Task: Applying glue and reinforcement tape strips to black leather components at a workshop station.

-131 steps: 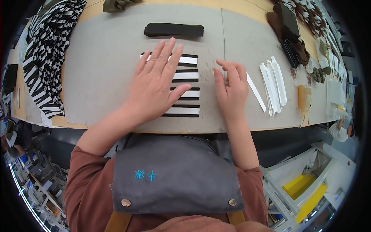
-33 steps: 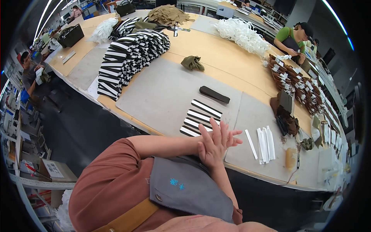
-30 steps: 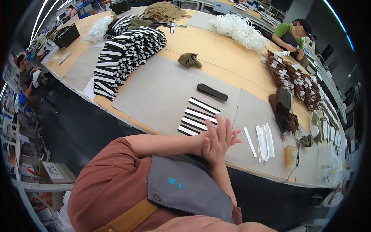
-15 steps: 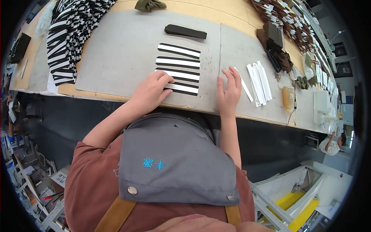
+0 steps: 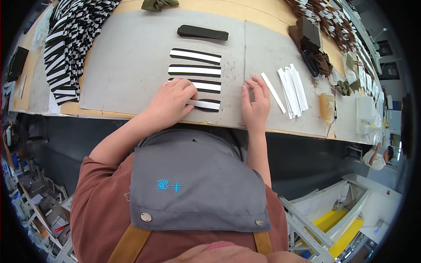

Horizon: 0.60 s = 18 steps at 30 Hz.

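Observation:
Four-sided black strips with white bands down their middles lie in a column on the grey table mat (image 5: 127, 57). My left hand (image 5: 175, 97) is over the left ends of the nearer ones, its thumb and fingers closed on the nearest black-and-white strip (image 5: 208, 105). That strip's white band looks slightly lifted and bowed at the fingers; its left end is hidden. A second strip (image 5: 206, 86) lies just beyond, partly under the fingers. My right hand (image 5: 255, 105) rests apart, fingers loosely bent and empty, beside a single loose white strip (image 5: 272, 93).
A pile of white strips (image 5: 293, 92) lies to the right, near a yellowish bottle (image 5: 326, 108). A folded black strip bundle (image 5: 202, 33) sits beyond the column. Black-and-white strips are heaped far left (image 5: 66, 57); brown pieces (image 5: 324, 22) are heaped far right.
My left fingers have closed at the nearest strip, whose white band now looks bowed. My right hand stays by the white strips, its fingers a little more bent. The whole view has shifted slightly.

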Each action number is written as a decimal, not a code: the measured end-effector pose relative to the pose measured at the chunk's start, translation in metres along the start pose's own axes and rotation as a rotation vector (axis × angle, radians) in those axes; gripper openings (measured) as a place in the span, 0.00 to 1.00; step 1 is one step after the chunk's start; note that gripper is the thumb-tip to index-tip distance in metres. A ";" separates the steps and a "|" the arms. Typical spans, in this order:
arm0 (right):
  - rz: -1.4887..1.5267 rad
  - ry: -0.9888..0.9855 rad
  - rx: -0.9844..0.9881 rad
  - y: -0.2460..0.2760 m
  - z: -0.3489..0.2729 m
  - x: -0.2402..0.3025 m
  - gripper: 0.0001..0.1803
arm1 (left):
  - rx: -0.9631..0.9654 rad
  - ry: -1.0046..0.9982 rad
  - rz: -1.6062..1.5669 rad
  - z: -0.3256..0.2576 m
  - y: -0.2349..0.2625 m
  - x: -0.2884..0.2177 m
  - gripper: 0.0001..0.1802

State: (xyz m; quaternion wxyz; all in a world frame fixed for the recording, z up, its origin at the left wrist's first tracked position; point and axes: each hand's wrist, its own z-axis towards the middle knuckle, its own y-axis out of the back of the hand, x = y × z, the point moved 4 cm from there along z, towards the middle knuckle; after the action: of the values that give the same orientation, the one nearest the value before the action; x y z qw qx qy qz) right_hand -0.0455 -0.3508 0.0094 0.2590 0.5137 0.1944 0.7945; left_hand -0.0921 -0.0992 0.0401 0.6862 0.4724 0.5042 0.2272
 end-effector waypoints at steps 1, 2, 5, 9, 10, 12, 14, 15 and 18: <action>0.003 -0.001 0.004 -0.001 0.001 -0.001 0.11 | 0.001 0.005 0.000 0.002 0.000 0.001 0.14; 0.001 -0.004 0.010 -0.001 0.001 -0.001 0.11 | -0.013 0.031 -0.012 0.004 0.001 0.002 0.14; 0.019 -0.013 0.027 -0.002 0.001 -0.001 0.11 | -0.078 0.068 0.014 0.015 0.002 0.006 0.14; 0.018 -0.007 0.045 -0.001 -0.002 -0.003 0.11 | -0.092 0.101 0.107 0.020 0.002 0.007 0.15; 0.017 -0.012 0.040 0.000 -0.004 -0.003 0.11 | -0.088 0.095 0.108 0.021 0.001 0.007 0.15; 0.040 -0.032 0.040 0.001 -0.007 -0.004 0.11 | -0.015 0.104 0.119 0.021 -0.002 0.008 0.15; 0.066 -0.033 0.029 0.002 -0.006 -0.002 0.11 | -0.028 0.085 0.097 0.021 -0.001 0.005 0.14; 0.089 -0.033 0.026 0.003 -0.007 -0.002 0.11 | -0.041 0.072 0.070 0.021 0.000 0.003 0.14; 0.071 -0.010 0.032 0.004 -0.006 -0.002 0.11 | 0.002 0.193 0.100 0.036 0.008 0.012 0.15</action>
State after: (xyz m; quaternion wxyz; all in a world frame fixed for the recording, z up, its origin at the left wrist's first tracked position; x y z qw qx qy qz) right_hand -0.0511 -0.3555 0.0076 0.2231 0.5282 0.1873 0.7975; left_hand -0.0536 -0.1009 0.0429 0.6218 0.4737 0.5439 0.3052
